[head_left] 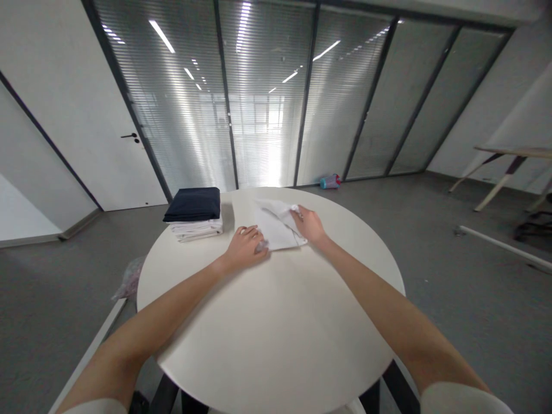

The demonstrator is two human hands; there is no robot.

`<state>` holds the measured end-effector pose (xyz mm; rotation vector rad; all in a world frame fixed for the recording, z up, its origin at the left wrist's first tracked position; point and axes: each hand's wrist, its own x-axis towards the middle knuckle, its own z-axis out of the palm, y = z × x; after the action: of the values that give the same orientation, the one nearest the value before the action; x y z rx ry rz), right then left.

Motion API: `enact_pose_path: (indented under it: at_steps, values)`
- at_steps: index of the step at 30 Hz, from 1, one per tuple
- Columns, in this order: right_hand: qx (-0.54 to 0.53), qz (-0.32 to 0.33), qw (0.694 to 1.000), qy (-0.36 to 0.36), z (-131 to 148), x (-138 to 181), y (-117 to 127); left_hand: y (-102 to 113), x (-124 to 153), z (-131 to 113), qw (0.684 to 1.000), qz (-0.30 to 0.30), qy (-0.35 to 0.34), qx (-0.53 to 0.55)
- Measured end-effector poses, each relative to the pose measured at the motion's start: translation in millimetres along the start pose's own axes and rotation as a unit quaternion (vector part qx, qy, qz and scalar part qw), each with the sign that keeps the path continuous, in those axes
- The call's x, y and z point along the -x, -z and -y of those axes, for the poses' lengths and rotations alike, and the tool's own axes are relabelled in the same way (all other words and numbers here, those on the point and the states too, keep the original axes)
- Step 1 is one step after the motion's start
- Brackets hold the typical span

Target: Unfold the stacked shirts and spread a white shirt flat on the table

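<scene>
A folded white cloth [276, 233], perhaps a garment, lies toward the far side of the round white table [276, 322]. My left hand [246, 247] rests at its near left corner, fingers curled and closed on a bit of the edge. On the opposite side, my right hand [308, 223] pinches the cloth's right edge, where an upper layer is slightly raised and creased. The fingertips of the right hand are partly hidden by the fabric. To the left of both hands sits a neat stack of folded white cloths [197, 230] with a folded dark navy cloth [194, 203] on top.
A clear plastic bag [130, 279] is beside the table's left edge. On the floor by the glass partition [267, 115] lies a blue and pink container [330, 181]. Another table [517, 152] stands far right, and a white door [107, 144] is at left.
</scene>
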<state>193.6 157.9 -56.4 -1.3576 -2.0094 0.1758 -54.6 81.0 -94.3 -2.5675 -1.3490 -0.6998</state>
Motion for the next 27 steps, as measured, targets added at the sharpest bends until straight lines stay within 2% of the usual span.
enact_pose_path:
  at_steps: [2,5,7,9,11,13,15,19,21,23,25,27]
  values:
    - [-0.033,-0.105,0.991,-0.074,-23,-9,17,4,-1,2,0.999,-0.013,0.018,-0.024]
    - [-0.037,-0.267,0.941,-0.203,-56,-14,35,5,-2,6,0.999,-0.003,0.03,-0.036]
    - [-0.018,-0.322,0.917,-0.236,-69,-13,40,3,-4,7,0.999,0.006,0.02,-0.025]
    - [-0.005,-0.286,0.941,-0.184,-72,-11,37,0,-5,7,1.0,0.013,0.003,-0.009]
    - [0.012,-0.189,0.978,-0.085,-65,-8,29,-1,-5,6,1.0,0.013,-0.004,0.002]
    - [0.057,-0.084,0.995,-0.005,-56,-4,19,0,-4,6,1.0,-0.005,0.006,0.004]
    - [0.122,-0.003,0.992,0.026,-48,1,11,7,-3,9,0.999,-0.038,0.034,-0.014]
    - [0.186,0.116,0.976,0.014,-46,10,7,31,0,20,0.983,-0.129,0.101,-0.087]
    - [0.18,0.151,0.972,0.015,-48,11,8,42,2,25,0.968,-0.18,0.121,-0.128]
    - [0.167,0.167,0.971,0.028,-49,12,9,49,3,27,0.961,-0.2,0.108,-0.159]
    - [0.144,0.152,0.977,0.028,-48,11,8,51,2,27,0.969,-0.169,0.07,-0.165]
    - [0.118,0.118,0.986,0.009,-47,6,8,49,1,24,0.981,-0.107,0.046,-0.154]
